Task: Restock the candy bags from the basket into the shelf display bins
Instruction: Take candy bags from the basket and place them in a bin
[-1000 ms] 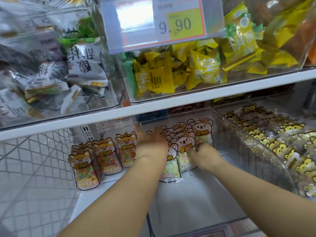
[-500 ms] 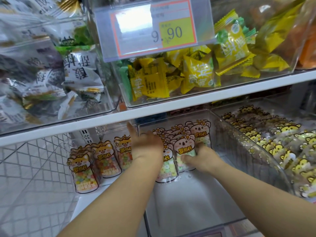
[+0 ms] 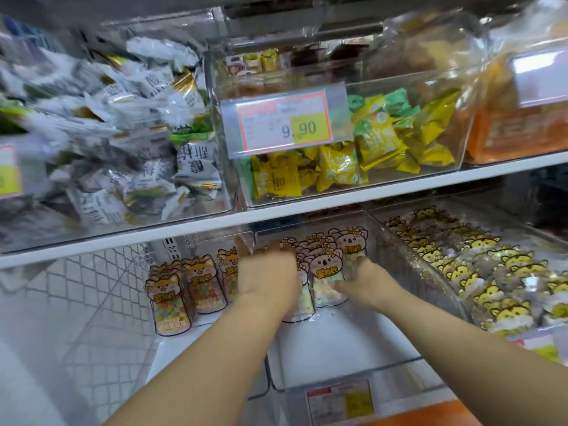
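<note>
Both arms are reaching deep under the white shelf board into the clear middle bin on the lower shelf. The left hand lies palm-down over the left side of the pink koala candy bags, fingers spread and flat on them, covering several; whether it grips one, I cannot tell. The right hand is at the row's right end, fingers curled round the lower edge of the front bag, thumb side pressed against it. Those bags stand upright at the back of the bin, its front floor bare. Just left, past the bin wall, orange fox candy bags stand in their own row, touching one another. To the right, a neighbouring bin is crowded with yellow cat bags, its curved wall close beside the right forearm. Overhead, the shelf board hangs low over the hands, carrying a bin of yellow and green sweets with a 9.90 price tag, and silver-wrapped packets on the left. A wire grid panel fills the lower left corner.
</note>
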